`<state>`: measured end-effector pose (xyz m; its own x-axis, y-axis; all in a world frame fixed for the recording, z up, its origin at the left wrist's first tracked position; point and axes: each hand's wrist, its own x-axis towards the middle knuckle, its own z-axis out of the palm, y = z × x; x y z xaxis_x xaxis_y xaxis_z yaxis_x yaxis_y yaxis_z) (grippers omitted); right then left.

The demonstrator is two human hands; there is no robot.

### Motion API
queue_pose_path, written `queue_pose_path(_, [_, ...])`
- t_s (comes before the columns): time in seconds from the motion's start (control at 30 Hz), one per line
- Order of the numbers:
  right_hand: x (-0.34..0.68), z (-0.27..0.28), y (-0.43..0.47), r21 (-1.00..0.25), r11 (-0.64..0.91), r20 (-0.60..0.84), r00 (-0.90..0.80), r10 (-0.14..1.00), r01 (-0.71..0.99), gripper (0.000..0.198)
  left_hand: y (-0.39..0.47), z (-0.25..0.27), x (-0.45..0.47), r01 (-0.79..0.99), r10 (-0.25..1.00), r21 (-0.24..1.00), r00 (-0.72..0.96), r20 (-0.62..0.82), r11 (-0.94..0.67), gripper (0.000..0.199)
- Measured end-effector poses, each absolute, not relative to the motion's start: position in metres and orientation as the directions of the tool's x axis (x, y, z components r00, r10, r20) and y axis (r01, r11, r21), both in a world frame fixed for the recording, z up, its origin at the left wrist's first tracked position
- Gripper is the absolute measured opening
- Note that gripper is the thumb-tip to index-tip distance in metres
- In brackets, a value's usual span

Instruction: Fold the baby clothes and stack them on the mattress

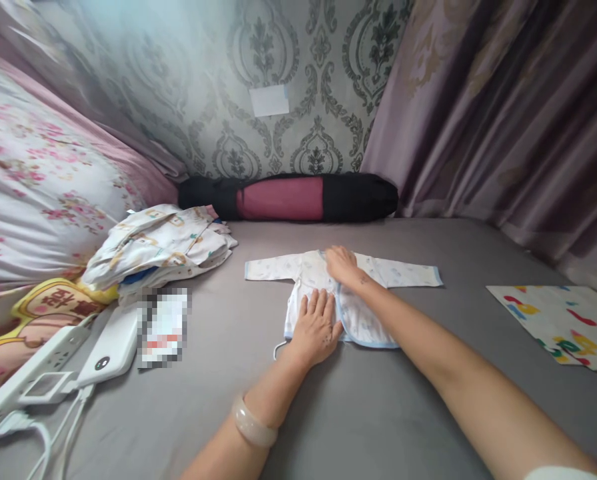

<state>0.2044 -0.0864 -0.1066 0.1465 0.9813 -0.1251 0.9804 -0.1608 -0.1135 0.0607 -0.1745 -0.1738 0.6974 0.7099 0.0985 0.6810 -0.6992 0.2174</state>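
Note:
A small white baby shirt [363,317] with light blue trim lies spread on the grey sheet, both sleeves stretched out sideways. My left hand [318,327] rests flat on its lower left front, fingers spread. Up at the neckline, my right hand [341,263] has its fingers curled against the collar; whether cloth is pinched between them is hidden. A thin white tie [278,349] sticks out past the lower left hem.
Folded clothes [163,243] are piled at the left, near a white power bank [109,350] and a power strip [28,380] with cables. A black and maroon roll bag [281,198] lies along the wall. A colourful patterned sheet [568,323] is at the right.

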Motion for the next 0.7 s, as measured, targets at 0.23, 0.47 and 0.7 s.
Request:
queue_pose_path(0.23, [0.178,-0.155,-0.073,-0.266,0.001,-0.087,-0.025,0.996,0.964,0.065,-0.176,-0.173,0.059,0.644,0.664,0.179,0.741,0.095,-0.744,0.060])
queue_pose_path(0.47, [0.177,-0.170,-0.052,-0.299,-0.099,-0.025,0.096,0.995,0.949,0.066,-0.176,-0.167,0.059,0.633,0.645,0.149,0.762,0.048,-0.759,0.057])
queue_pose_path(0.7, [0.220,-0.122,-0.062,-0.561,-0.104,0.086,0.184,0.979,0.821,0.041,-0.175,-0.158,0.058,0.641,0.672,0.257,0.739,0.047,-0.723,0.047])
